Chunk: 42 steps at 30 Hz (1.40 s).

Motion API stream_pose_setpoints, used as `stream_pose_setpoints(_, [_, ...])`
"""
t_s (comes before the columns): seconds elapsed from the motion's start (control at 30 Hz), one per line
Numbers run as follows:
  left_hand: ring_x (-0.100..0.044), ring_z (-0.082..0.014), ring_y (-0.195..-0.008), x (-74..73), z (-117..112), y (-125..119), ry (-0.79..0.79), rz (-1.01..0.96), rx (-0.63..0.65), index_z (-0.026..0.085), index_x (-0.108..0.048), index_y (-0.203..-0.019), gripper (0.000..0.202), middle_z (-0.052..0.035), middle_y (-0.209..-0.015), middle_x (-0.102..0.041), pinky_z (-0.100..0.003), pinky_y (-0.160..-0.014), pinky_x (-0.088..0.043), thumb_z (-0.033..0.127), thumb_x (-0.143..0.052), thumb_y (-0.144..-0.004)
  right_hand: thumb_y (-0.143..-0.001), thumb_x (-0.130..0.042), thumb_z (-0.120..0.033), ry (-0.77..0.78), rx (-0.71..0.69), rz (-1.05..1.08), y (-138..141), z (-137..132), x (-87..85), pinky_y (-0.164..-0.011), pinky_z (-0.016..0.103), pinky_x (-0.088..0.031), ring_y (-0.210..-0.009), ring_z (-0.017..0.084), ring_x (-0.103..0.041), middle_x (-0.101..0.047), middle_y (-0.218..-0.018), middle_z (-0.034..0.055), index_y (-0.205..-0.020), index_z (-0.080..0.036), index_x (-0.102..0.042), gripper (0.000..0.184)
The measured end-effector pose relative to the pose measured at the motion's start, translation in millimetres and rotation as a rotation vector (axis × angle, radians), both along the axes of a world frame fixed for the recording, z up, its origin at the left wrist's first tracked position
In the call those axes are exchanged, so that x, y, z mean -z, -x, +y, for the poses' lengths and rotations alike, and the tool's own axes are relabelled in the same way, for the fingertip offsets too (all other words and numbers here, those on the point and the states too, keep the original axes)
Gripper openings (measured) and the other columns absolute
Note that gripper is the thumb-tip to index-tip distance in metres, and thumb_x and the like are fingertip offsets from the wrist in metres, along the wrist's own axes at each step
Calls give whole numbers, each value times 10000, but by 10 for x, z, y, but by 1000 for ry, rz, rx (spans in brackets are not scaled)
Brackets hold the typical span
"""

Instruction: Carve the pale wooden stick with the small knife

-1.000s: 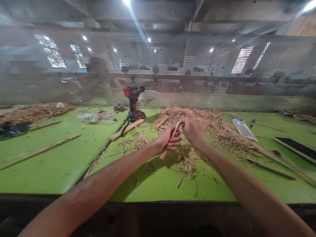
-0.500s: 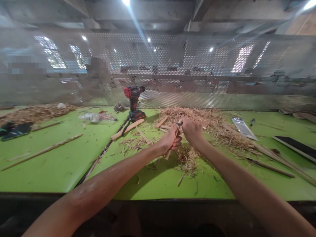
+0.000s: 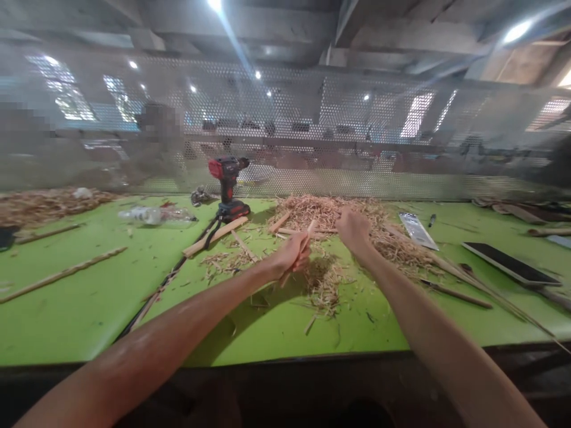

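My left hand [image 3: 294,252] is closed round a short, pale wooden strip [image 3: 311,226], which sticks up past the fingers and slants to the right. A little to the right, apart from the strip, my right hand [image 3: 353,228] is closed in a fist. A thin dark blade showed at it a moment ago, like a small knife; now the fist mostly hides it. Below and between the hands lies a small heap of curly wood shavings [image 3: 325,291]. Behind them spreads a larger pile of shavings [image 3: 312,206] with a few wooden pieces [image 3: 280,221].
A red and black cordless drill [image 3: 228,187] stands upright at the back, beside a flat wooden slat [image 3: 218,236]. On the left lie a clear plastic bottle [image 3: 154,215] and a long stick [image 3: 66,273]. To the right are a dark tablet-like slab [image 3: 508,261], a packet [image 3: 418,230] and a slim-handled tool [image 3: 459,293].
My right hand has moved away from the strip to the right, so a gap now shows between the hands. The left hand still grips the strip. The whole view has shifted slightly.
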<state>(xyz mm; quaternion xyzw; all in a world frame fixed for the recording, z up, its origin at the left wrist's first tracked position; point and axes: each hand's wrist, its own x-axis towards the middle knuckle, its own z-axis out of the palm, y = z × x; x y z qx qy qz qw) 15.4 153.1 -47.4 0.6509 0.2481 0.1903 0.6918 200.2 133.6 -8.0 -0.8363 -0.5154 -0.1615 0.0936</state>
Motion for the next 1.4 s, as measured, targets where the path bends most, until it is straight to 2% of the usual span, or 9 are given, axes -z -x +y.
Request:
stream_pose_setpoints(0.1, [-190, -86, -364, -4, 70, -3, 93, -81, -70, 234, -273, -620, 390, 68, -446, -225, -216, -345, -174, 345, -204, -987, -990, -317, -256, -5, -147, -26, 241, -38, 25, -724, 293, -415, -928, 245, -665, -729, -1028, 144, -1196, -171, -637, 390])
stream_pose_setpoints(0.27, [-214, -63, -376, -50, 22, 9, 176, -121, -88, 216, -335, -621, 450, 90, -479, -262, -208, -371, -192, 450, -351, -1005, -999, -333, -249, 20, -283, -37, 544, -93, 116, -651, 266, -367, -859, 217, -684, -743, -930, 109, -1090, -174, -645, 334])
stream_pose_setpoints(0.5, [-239, -59, -392, -93, -99, -7, 193, -147, -162, 206, -381, -629, 473, 87, -484, -288, -205, -391, -222, 495, -388, -1004, -991, -340, -184, 16, -281, -57, 557, -119, 154, -659, 265, -369, -866, 223, -691, -737, -917, 130, -1012, -156, -642, 304])
stream_pose_setpoints(0.6, [-239, -62, -382, -74, -105, -15, 161, -155, -185, 215, -355, -620, 453, 74, -466, -270, -213, -385, -206, 420, -335, -1023, -999, -321, -175, 11, -271, -57, 569, -113, 177, -675, 269, -387, -870, 231, -690, -732, -916, 146, -1031, -144, -635, 318])
stream_pose_setpoints(0.73, [-250, -47, -384, -25, -114, -19, 102, -140, -198, 187, -446, -681, 432, 93, -501, -316, -190, -377, -231, 470, -427, -1006, -1024, -276, -204, 19, -262, -49, 535, -66, 217, -707, 273, -411, -893, 235, -682, -727, -929, 157, -1092, -145, -638, 372])
stream_pose_setpoints(0.93, [-333, -76, -354, -35, -339, -4, 25, -90, -54, 201, -485, -651, 418, 43, -478, -437, -207, -336, -223, 430, -426, -994, -975, -380, -173, 34, -118, -3, 122, 60, 171, -688, 283, -409, -857, 238, -671, -725, -916, 150, -1071, -125, -680, 319])
stream_pose_setpoints(1.07, [-309, -70, -352, -28, -259, -16, 73, -140, -16, 209, -445, -672, 410, 65, -471, -381, -192, -346, -247, 428, -349, -1005, -1001, -301, -243, -31, -18, -10, -49, 48, 88, -676, 307, -397, -905, 269, -665, -710, -1009, 188, -1179, -129, -665, 421])
stream_pose_setpoints(1.23, [-199, -75, -336, -2, -30, -31, 171, -190, -69, 231, -320, -649, 354, 87, -429, -249, -190, -326, -185, 345, -268, -981, -1006, -318, -323, -62, -168, -26, 244, -18, 107, -678, 291, -367, -889, 232, -651, -730, -979, 119, -1116, -205, -693, 408])
stream_pose_setpoints(1.4, [-213, -82, -341, -31, -69, -41, 187, -230, -106, 229, -329, -670, 337, 84, -430, -254, -187, -329, -194, 367, -291, -975, -1000, -340, -306, -40, -283, -27, 486, -80, 179, -676, 281, -358, -848, 221, -660, -740, -918, 98, -1086, -198, -681, 367])
